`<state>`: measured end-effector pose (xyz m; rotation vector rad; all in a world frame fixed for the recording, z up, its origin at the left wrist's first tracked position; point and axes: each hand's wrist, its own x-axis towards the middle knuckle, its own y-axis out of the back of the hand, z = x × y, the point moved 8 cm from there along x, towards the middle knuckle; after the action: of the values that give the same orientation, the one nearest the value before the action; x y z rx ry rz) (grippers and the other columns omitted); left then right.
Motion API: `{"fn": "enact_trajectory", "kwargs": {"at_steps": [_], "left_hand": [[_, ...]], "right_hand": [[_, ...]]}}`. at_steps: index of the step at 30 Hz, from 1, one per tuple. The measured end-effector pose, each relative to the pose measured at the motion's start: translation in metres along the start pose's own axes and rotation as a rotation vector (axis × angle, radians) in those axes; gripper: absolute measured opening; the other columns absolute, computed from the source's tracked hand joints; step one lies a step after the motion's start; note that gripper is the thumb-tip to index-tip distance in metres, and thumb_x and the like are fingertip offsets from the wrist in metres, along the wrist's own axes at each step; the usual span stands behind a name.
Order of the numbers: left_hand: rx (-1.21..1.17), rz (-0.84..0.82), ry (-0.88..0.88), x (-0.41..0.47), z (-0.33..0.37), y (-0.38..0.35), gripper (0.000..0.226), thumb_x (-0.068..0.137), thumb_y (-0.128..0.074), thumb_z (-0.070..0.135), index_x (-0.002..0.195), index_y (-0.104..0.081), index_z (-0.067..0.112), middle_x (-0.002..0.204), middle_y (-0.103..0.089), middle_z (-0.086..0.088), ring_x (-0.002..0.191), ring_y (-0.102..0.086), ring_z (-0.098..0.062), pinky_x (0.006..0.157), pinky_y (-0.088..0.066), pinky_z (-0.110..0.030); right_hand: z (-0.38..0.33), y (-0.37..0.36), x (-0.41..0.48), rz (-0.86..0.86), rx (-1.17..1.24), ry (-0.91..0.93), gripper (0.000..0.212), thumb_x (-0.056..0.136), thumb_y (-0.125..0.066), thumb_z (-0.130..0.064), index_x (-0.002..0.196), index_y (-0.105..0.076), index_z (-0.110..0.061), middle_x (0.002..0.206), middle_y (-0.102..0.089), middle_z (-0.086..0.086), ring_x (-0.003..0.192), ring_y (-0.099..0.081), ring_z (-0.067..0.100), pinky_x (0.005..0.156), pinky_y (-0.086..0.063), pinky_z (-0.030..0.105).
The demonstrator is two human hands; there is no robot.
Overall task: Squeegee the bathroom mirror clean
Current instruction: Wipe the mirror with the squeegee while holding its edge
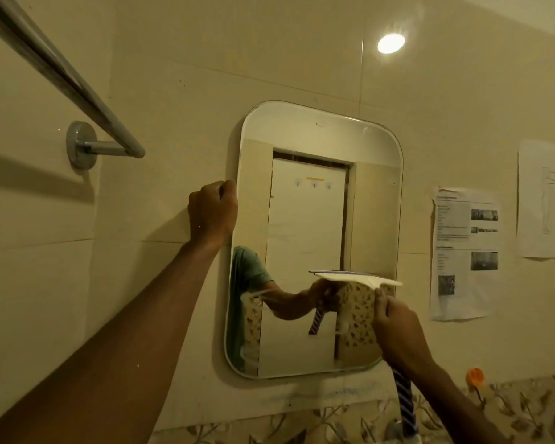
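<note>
A rounded rectangular mirror (314, 219) hangs on the beige tiled wall. My left hand (212, 211) grips its left edge at mid height, fingers curled around the rim. My right hand (398, 331) holds a squeegee (359, 278) just under its white blade, which lies flat and level against the lower right part of the glass. The squeegee's purple-and-white striped handle (404, 402) runs down below my fist. The glass reflects a white door, my arm and the squeegee.
A chrome towel rail (61, 72) juts out from the wall at upper left, above my left arm. Printed paper sheets (465, 254) are stuck to the wall right of the mirror. An orange hook (475, 378) sits low on the right, above floral border tiles.
</note>
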<state>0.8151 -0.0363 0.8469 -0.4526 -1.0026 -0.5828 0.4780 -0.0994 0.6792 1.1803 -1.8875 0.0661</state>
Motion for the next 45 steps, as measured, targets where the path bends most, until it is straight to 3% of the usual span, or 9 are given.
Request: {"fn": "enact_trajectory", "kwargs": {"at_steps": [7, 13, 18, 25, 29, 32, 39, 42, 45], "left_hand": [[-0.003, -0.036, 0.000, -0.001, 0.003, -0.001, 0.039, 0.096, -0.039, 0.019, 0.061, -0.050, 0.004, 0.066, -0.058, -0.025, 0.060, -0.053, -0.033, 0.062, -0.052, -0.046], [0.025, -0.063, 0.018, -0.002, 0.000, -0.004, 0.038, 0.094, -0.039, 0.017, 0.059, -0.049, 0.006, 0.061, -0.053, -0.016, 0.056, -0.045, -0.019, 0.050, -0.032, -0.026], [0.039, -0.061, 0.027, -0.002, 0.005, -0.003, 0.039, 0.094, -0.039, 0.018, 0.057, -0.046, 0.009, 0.056, -0.049, -0.009, 0.057, -0.049, -0.024, 0.057, -0.044, -0.037], [0.039, -0.099, 0.056, 0.001, 0.001, -0.002, 0.040, 0.096, -0.037, 0.021, 0.067, -0.054, -0.002, 0.066, -0.057, -0.022, 0.061, -0.052, -0.026, 0.059, -0.049, -0.042], [0.031, -0.117, 0.075, 0.002, -0.001, -0.002, 0.042, 0.095, -0.037, 0.022, 0.074, -0.057, -0.009, 0.079, -0.063, -0.031, 0.064, -0.053, -0.027, 0.064, -0.054, -0.048], [0.026, -0.122, 0.091, 0.000, -0.002, -0.001, 0.041, 0.095, -0.038, 0.022, 0.075, -0.059, -0.007, 0.078, -0.063, -0.029, 0.067, -0.057, -0.031, 0.065, -0.055, -0.048], [-0.048, -0.195, 0.205, -0.001, -0.008, 0.000, 0.040, 0.094, -0.038, 0.026, 0.082, -0.064, -0.003, 0.084, -0.068, -0.024, 0.073, -0.065, -0.034, 0.069, -0.056, -0.051], [-0.135, -0.234, 0.309, 0.000, -0.013, -0.002, 0.039, 0.095, -0.034, 0.031, 0.083, -0.065, 0.010, 0.083, -0.070, -0.011, 0.082, -0.068, -0.030, 0.076, -0.058, -0.051], [-0.173, -0.256, 0.373, 0.000, -0.016, -0.004, 0.045, 0.093, -0.031, 0.035, 0.094, -0.066, 0.006, 0.095, -0.070, -0.013, 0.089, -0.067, -0.030, 0.083, -0.055, -0.052]], "right_hand": [[-0.105, 0.055, 0.097, 0.103, 0.096, 0.163, 0.048, 0.103, -0.032, -0.037, 0.067, -0.053, -0.013, 0.052, -0.048, 0.001, 0.036, -0.042, 0.009, 0.039, -0.042, 0.027], [-0.053, -0.012, 0.007, 0.096, 0.080, 0.134, 0.045, 0.103, -0.029, -0.032, 0.072, -0.055, -0.015, 0.056, -0.055, 0.008, 0.043, -0.048, 0.018, 0.041, -0.043, 0.033], [-0.058, -0.018, -0.014, 0.015, 0.060, 0.101, 0.046, 0.103, -0.031, -0.033, 0.070, -0.057, -0.013, 0.057, -0.057, 0.007, 0.046, -0.050, 0.018, 0.045, -0.047, 0.036], [-0.161, 0.007, 0.069, 0.103, 0.039, 0.267, 0.048, 0.104, -0.026, -0.036, 0.066, -0.050, -0.019, 0.052, -0.053, -0.001, 0.038, -0.050, 0.009, 0.036, -0.039, 0.019], [-0.118, -0.031, 0.015, 0.101, 0.014, 0.198, 0.046, 0.096, -0.024, -0.050, 0.068, -0.051, -0.025, 0.052, -0.052, -0.009, 0.037, -0.049, 0.001, 0.029, -0.029, 0.008], [-0.082, -0.061, -0.044, 0.020, 0.028, 0.163, 0.035, 0.097, -0.032, -0.043, 0.068, -0.048, -0.031, 0.049, -0.050, -0.010, 0.048, -0.054, -0.011, 0.033, -0.033, 0.006], [-0.161, -0.021, 0.015, 0.062, 0.088, 0.225, 0.047, 0.103, -0.028, -0.039, 0.063, -0.049, -0.024, 0.051, -0.051, -0.008, 0.040, -0.052, -0.003, 0.033, -0.034, 0.010], [-0.191, -0.024, 0.033, 0.009, 0.118, 0.212, 0.041, 0.101, -0.031, -0.042, 0.069, -0.049, -0.025, 0.060, -0.058, -0.004, 0.047, -0.056, 0.005, 0.042, -0.039, 0.016], [-0.163, -0.057, -0.008, -0.053, 0.112, 0.188, 0.025, 0.099, -0.043, -0.038, 0.076, -0.049, -0.028, 0.063, -0.059, -0.007, 0.048, -0.058, 0.000, 0.035, -0.038, 0.010]]}}
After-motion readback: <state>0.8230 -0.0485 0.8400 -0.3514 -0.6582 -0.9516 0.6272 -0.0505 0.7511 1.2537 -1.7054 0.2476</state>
